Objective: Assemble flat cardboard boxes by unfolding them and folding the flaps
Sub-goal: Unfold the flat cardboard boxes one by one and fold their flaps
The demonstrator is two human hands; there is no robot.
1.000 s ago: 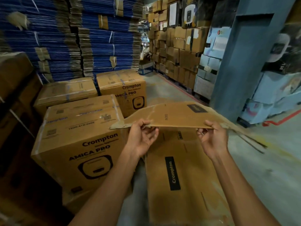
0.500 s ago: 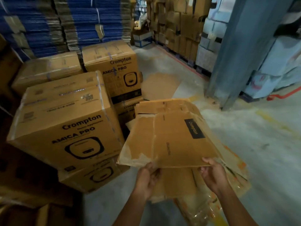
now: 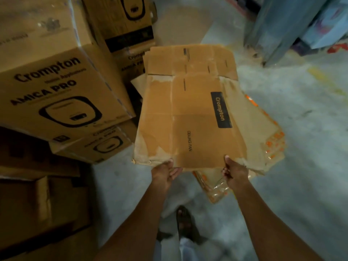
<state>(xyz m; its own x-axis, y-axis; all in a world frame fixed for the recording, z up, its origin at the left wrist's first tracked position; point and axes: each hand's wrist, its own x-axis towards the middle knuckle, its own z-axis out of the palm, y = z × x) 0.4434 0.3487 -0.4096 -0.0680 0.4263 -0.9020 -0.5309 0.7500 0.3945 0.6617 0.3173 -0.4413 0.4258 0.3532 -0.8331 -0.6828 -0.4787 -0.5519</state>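
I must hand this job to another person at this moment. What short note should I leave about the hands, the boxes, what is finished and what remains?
Left hand: grips the near edge of the flat box, towards its left corner.
Right hand: grips the same edge, further right.
Flat box: fully flat, printed side up, held over the pile of flat boxes on the floor, beside the sealed cartons.
Done: one flat box is in hand.
Left: open it up, then fold the flaps; no flap is folded yet.
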